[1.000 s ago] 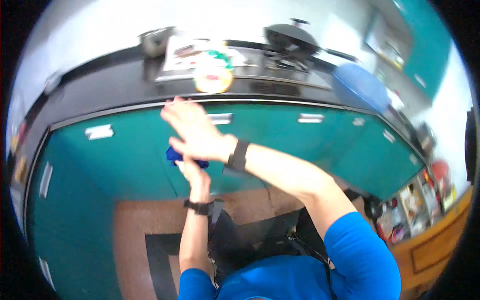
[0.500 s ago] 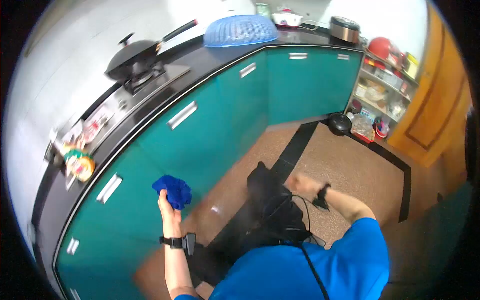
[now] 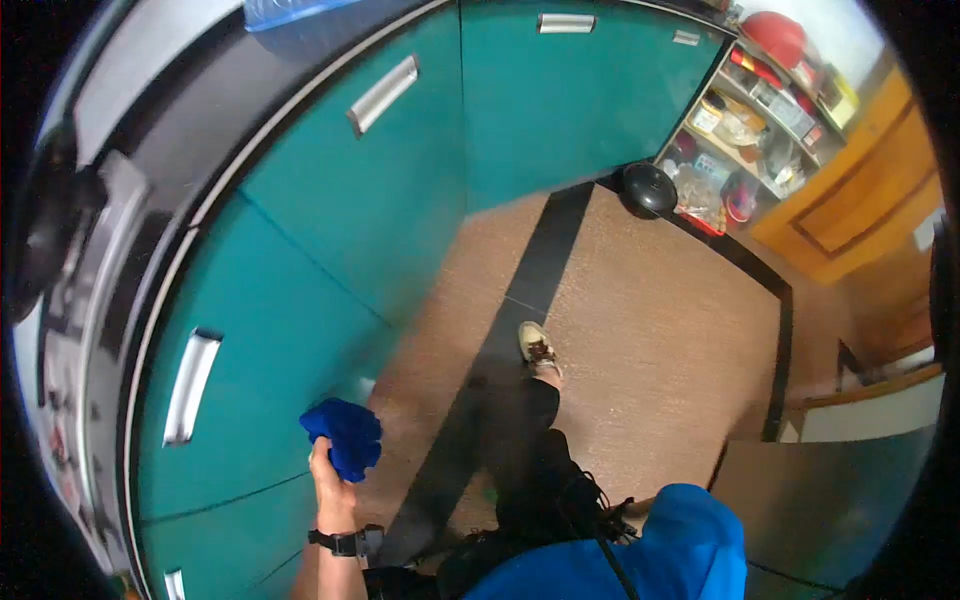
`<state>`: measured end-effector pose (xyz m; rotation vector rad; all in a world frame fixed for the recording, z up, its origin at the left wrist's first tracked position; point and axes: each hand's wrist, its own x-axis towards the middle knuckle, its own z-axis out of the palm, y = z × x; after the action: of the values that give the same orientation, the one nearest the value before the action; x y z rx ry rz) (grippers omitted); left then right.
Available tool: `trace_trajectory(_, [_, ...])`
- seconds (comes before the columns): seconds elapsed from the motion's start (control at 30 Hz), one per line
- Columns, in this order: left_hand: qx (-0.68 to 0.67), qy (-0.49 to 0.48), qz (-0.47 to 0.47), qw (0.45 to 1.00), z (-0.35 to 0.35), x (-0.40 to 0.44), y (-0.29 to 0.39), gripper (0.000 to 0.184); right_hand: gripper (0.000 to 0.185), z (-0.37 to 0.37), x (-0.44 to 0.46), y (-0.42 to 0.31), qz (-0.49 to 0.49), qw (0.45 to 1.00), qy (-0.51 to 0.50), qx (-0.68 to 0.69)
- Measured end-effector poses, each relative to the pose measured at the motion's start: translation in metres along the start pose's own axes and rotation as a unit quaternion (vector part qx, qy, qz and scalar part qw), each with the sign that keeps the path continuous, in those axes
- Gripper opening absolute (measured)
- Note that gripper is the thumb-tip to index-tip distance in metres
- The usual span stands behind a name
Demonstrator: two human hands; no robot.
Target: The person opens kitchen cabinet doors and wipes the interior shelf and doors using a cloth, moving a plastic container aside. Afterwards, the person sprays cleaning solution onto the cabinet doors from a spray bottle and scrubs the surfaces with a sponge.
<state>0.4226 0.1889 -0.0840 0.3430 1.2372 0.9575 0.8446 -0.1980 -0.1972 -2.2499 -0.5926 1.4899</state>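
A crumpled dark blue cloth (image 3: 345,437) is bunched in my left hand (image 3: 326,478), whose fingers are closed on it. That hand is held in front of the green cabinet doors (image 3: 270,400), and a black band circles its wrist. Of my right arm, only a bit of forearm (image 3: 640,510) shows beside the blue sleeve. Black cords and dark clothing lie around there, and the fingers of the right hand are hidden.
A dark countertop (image 3: 215,90) with a stove runs along the left. A black pan (image 3: 649,190) sits on the floor by a filled shelf (image 3: 750,120). An orange wooden door (image 3: 860,180) stands at the right. My shoe (image 3: 537,343) is on the brown floor.
The view has shifted forward along the cabinets and tilted down. My right hand has dropped back beside my body, out of clear sight. The left still holds the blue cloth.
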Motion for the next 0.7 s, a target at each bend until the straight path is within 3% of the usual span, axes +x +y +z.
trace_trajectory(0.1, [0.061,-0.009,-0.013,0.998,0.017,0.028,-0.005,0.048,0.022,-0.031,-0.003,-0.013,0.039,0.998,0.048,-0.001])
trace_trajectory(0.3, [0.031,0.004,-0.019,0.999,0.047,0.057,-0.015,0.052,0.021,-0.098,-0.022,-0.049,0.045,0.993,0.099,-0.034])
trace_trajectory(0.5, [0.049,0.019,0.048,0.997,0.092,0.032,-0.018,0.047,0.021,-0.194,0.012,-0.067,-0.016,0.99,0.122,-0.071])
trace_trajectory(0.63, [0.067,0.04,0.134,0.988,0.135,0.002,-0.028,0.049,0.021,-0.268,0.08,-0.09,-0.088,0.986,0.102,-0.097])
trace_trajectory(0.7, [0.054,0.043,0.13,0.989,0.173,-0.021,-0.029,0.05,0.021,-0.3,0.119,-0.108,-0.126,0.983,0.07,-0.118])
